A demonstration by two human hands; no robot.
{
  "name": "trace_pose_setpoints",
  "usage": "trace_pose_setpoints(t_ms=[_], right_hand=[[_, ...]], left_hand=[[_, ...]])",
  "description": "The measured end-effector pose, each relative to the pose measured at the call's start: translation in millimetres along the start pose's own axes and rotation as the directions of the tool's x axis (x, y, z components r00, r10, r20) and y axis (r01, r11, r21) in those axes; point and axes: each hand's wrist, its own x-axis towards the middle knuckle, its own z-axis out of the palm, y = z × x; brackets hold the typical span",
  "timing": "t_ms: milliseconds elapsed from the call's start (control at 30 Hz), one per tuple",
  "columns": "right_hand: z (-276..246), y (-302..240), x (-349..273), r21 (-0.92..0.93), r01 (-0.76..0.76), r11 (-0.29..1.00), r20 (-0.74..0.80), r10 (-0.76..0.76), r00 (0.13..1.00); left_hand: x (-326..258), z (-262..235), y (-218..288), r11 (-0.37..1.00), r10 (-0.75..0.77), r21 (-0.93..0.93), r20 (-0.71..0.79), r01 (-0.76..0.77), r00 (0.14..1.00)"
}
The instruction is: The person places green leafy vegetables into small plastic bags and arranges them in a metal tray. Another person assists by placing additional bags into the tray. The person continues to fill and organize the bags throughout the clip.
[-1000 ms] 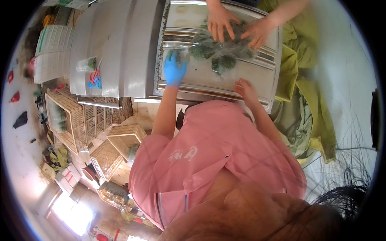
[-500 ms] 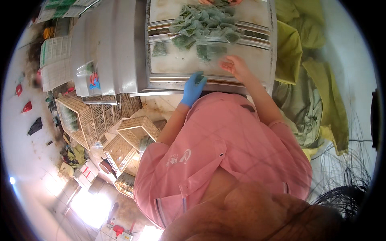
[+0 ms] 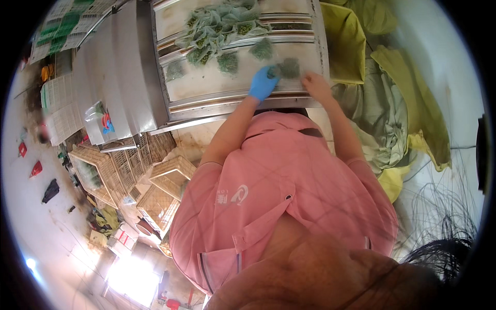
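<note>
A small clear plastic bag with dark green contents (image 3: 290,68) lies on the pale tabletop close in front of me. My left hand (image 3: 263,85), in a blue glove, is closed on the left end of this bag. At its right end, my bare right hand (image 3: 316,87) has its fingers bent together on the clear edge; the exact grip is hard to make out. Similar bags lie apart beyond my hands: one bag (image 3: 261,49), a second bag (image 3: 227,62) and a third bag (image 3: 175,71) at the left. Further back is a heap of green-filled bags (image 3: 219,26).
Metal-edged slots (image 3: 289,33) cross the table. A grey metal panel (image 3: 113,67) stands to its left. Yellow-green sacks (image 3: 343,46) hang at the right. Plastic crates (image 3: 98,165) stand at the lower left, one holding bags.
My left hand has moved from the table's near edge to the bag and closed on it. My right hand has closed at the bag's right end. The view has shifted; another person's hands left it.
</note>
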Motion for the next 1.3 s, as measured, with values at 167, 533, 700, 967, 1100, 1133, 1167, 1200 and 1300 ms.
trace_pose_setpoints(t_ms=[167, 533, 700, 967, 1100, 1133, 1167, 1200, 1300], right_hand=[[28.6, -0.1, 1.3, -0.447, 0.022, 0.894, -0.27, -0.158, 0.95], [-6.1, -6.7, -41.2, -0.275, 0.512, 0.814, -0.268, -0.576, 0.772], [23.7, 22.9, -57.2, -0.397, 0.387, 0.832, -0.094, -0.457, 0.884], [0.7, 9.7, -83.4, -0.422, 0.195, 0.885, -0.034, -0.231, 0.972], [36.0, 22.6, -61.7, -0.431, 0.357, 0.829, -0.011, -0.4, 0.916], [39.1, 27.9, -59.8, -0.409, 0.368, 0.835, -0.028, -0.415, 0.91], [39.3, 29.2, -59.9, -0.385, 0.382, 0.84, -0.039, -0.428, 0.903], [36.5, 32.8, -63.8, -0.413, 0.341, 0.844, -0.025, -0.384, 0.923], [20.1, 47.5, -82.4, -0.468, 0.271, 0.841, -0.03, -0.321, 0.946]], left_hand=[[18.6, 23.1, -13.3, 0.944, 0.285, 0.232, -0.218, -0.234, 0.933], [-4.3, 3.2, -34.2, 0.889, 0.231, 0.412, -0.032, -0.198, 0.972], [-0.5, 1.9, -33.8, 0.871, 0.215, 0.447, 0.022, -0.202, 0.976], [-4.2, 10.8, -26.6, 0.884, 0.165, 0.447, -0.018, -0.14, 0.986], [-1.6, 9.6, -26.2, 0.868, 0.239, 0.45, -0.009, -0.209, 0.971], [-2.8, 10.6, -26.4, 0.866, 0.254, 0.45, -0.016, -0.22, 0.967], [-8.8, 12.2, -23.6, 0.866, 0.264, 0.447, -0.026, -0.225, 0.964], [-12.1, 14.5, -19.8, 0.866, 0.273, 0.445, -0.035, -0.23, 0.961], [-11.6, 31.4, -14.0, 0.759, 0.406, 0.552, 0.015, -0.346, 0.914]])
